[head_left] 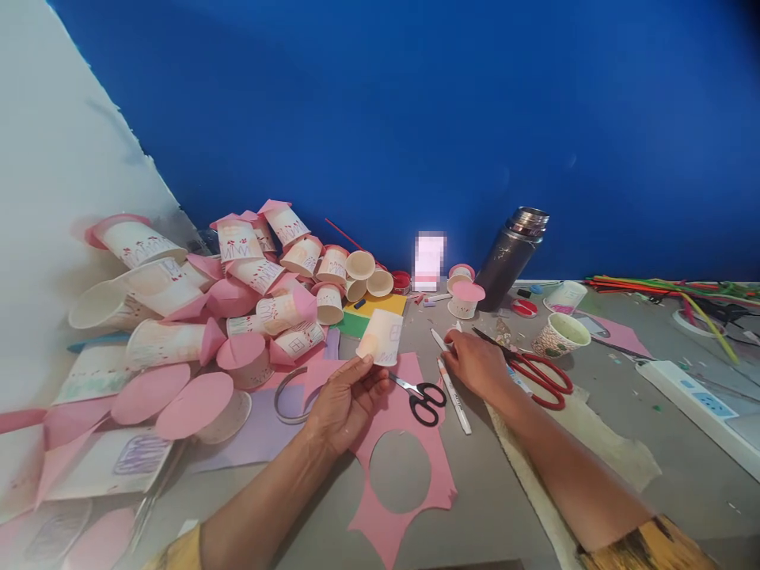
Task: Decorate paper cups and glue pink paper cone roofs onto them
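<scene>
A white paper cup (383,336) with a purple window and zigzag lines drawn on it is tilted in my left hand (350,400), pinched near its rim. My right hand (478,364) is lowered to the table with curled fingers on a white marker pen (438,340); part of the pen is hidden under them. Just below lies another white marker (454,400) with an orange band. Black-handled scissors (424,401) rest between my hands on pink paper (409,491) that has a round hole cut out. Red-handled scissors (540,376) lie beyond my right wrist.
Decorated paper cups with pink paper tops (195,408) are heaped on the left. A dark flask (511,261) stands behind my right hand, near a patterned cup (561,334). A tape roll (290,396), a power strip (694,404) and colourful pipe cleaners (641,285) also lie around.
</scene>
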The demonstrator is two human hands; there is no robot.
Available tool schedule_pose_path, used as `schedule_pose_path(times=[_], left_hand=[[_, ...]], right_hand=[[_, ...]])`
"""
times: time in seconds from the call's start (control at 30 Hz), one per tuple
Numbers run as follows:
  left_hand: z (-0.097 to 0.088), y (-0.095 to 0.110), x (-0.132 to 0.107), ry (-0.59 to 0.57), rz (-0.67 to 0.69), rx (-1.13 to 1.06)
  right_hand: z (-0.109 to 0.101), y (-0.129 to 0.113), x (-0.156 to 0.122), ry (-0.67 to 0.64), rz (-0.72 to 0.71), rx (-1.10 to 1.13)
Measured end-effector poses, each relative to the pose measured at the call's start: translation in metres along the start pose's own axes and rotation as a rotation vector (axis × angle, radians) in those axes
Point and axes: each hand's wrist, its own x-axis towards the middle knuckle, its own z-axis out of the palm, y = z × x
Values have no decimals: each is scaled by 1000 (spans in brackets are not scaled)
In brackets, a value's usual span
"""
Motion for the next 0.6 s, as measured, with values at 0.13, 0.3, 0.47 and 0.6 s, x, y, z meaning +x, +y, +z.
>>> schedule_pose_path(times=[0.13, 0.3, 0.47, 0.6], left_hand=[[-2, 1, 1, -7, 7, 19], [0, 2, 2, 14, 30, 1], [2, 3, 2, 0, -2, -47], [0, 1, 3, 2, -31, -79]], right_hand=[[-6, 2, 5, -12, 17, 194], [-22, -3, 0, -193, -70, 552], [-33, -21, -18, -418, -60, 946], [-30, -29, -31, -400, -45, 1056]])
